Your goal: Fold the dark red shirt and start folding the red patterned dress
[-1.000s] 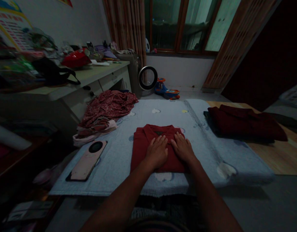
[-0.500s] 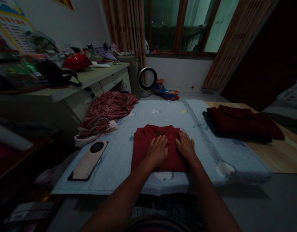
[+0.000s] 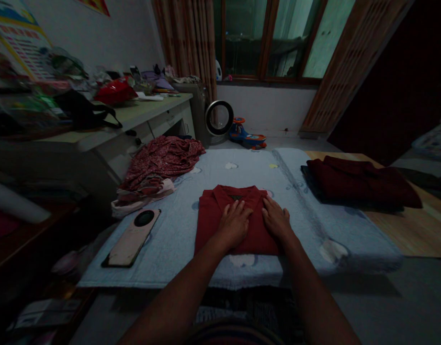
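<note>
A folded red collared shirt (image 3: 210, 225) lies in front of me on a light blue cloth (image 3: 184, 254), its collar pointing away. My left hand (image 3: 235, 224) rests flat on the middle of the shirt, just below the collar, fingers stretched out. On the shirt's right edge lies my right hand (image 3: 277, 218), palm down with its fingers extended. Neither hand grips the fabric. Parts of the shirt under both palms are hidden.
Left of the shirt lies a phone (image 3: 132, 239), with crumpled patterned red clothes (image 3: 163, 160) behind it. Folded dark garments (image 3: 360, 182) are stacked at the right, partly on a wooden board (image 3: 421, 235). A cluttered desk (image 3: 170, 106) stands at the left, and a ride-on toy (image 3: 247, 136) beyond.
Both hands have barely shifted on the shirt, and the left thumb sits a little further out. The shirt and the things around it look the same.
</note>
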Available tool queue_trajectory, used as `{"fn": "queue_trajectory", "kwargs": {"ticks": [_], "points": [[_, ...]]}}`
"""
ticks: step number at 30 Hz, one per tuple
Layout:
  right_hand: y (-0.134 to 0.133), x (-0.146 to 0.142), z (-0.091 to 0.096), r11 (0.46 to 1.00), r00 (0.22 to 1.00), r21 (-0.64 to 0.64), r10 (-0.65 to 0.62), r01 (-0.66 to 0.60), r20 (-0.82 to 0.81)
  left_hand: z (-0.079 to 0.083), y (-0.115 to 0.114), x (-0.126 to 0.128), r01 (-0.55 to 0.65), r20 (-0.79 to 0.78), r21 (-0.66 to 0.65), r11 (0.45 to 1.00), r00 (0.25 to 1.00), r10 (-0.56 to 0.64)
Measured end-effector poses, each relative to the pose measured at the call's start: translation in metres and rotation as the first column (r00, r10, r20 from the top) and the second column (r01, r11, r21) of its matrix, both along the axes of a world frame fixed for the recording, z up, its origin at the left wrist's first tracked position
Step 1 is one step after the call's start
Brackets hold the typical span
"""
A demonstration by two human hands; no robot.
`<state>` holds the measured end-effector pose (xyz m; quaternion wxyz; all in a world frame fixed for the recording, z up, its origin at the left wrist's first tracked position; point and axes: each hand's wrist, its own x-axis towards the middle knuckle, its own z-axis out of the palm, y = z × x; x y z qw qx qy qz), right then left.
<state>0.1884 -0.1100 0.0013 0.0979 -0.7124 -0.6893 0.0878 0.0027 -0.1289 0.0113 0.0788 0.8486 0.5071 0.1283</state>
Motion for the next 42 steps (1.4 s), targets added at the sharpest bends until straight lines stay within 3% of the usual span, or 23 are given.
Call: {"fn": "queue_trajectory", "kwargs": {"ticks": [4,7,9,16,21,28,36,42], "points": [[-0.002,-0.004,0.008,0.987,0.991,0.130,-0.076,0.091,-0.113,-0.002,0.000,-0.002,0.010,0.021,0.010,1.000,1.000,-0.010],[-0.005,-0.017,0.013,0.952,0.966,0.304,0.121,-0.048,-0.228,-0.006,0.000,-0.002,0.004,0.057,0.017,1.000,0.998,-0.005],[-0.007,-0.027,0.012,0.927,0.933,0.345,0.244,-0.146,-0.263,-0.008,0.000,-0.001,-0.016,0.080,0.011,1.000,0.997,0.015],[-0.014,-0.045,-0.001,0.960,0.946,0.181,0.251,-0.215,-0.205,-0.013,0.001,-0.003,-0.045,0.225,0.015,0.999,0.973,0.041],[-0.012,-0.045,-0.003,0.963,0.954,0.174,0.238,-0.207,-0.184,-0.017,0.000,-0.004,-0.067,0.318,0.005,0.998,0.946,0.062],[-0.012,-0.044,-0.006,0.959,0.944,0.195,0.248,-0.207,-0.217,-0.023,0.003,-0.010,-0.023,0.483,0.060,0.998,0.875,-0.009],[-0.012,-0.043,-0.007,0.957,0.938,0.209,0.250,-0.201,-0.240,-0.015,0.013,-0.037,-0.119,0.604,-0.075,0.990,0.784,0.140],[-0.013,-0.044,-0.007,0.952,0.935,0.237,0.253,-0.194,-0.250,-0.021,0.032,-0.066,-0.218,0.523,-0.125,0.968,0.815,0.251]]}}
